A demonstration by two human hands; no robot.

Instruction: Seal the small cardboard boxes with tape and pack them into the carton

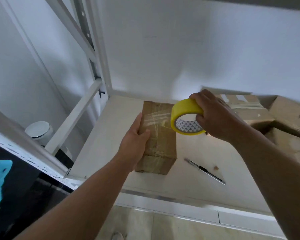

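A white metal rack frame (93, 49) rises at the left, and its pale shelf board (111, 129) carries the work. The left hand (133, 142) grips the small brown cardboard box (161, 146) along its 9 o'clock side. The fingers lie nearly straight down that wall, and the thumb (145, 133) is hooked over the top face. The box lies flat on the shelf near the middle of the view. Its long axis runs from 6 o'clock near the person to 12 o'clock at the wall. Glossy clear tape crosses its top.

At the box's 2 o'clock corner, the yellow roll of packing tape (185, 110) stands on edge with its printed white core facing the person. A translucent film reaches from the roll onto the box top. The right hand (216, 118) clasps the roll, fingers curled over the outer band and the thumb at the core's rim.

A slim silver-and-black utility knife (204, 170) lies on the shelf at the box's 4 o'clock, pointing from 10 to 4 o'clock, apart from the box. At 3 o'clock, the large open brown cardboard carton (282, 116) shows worn flaps.
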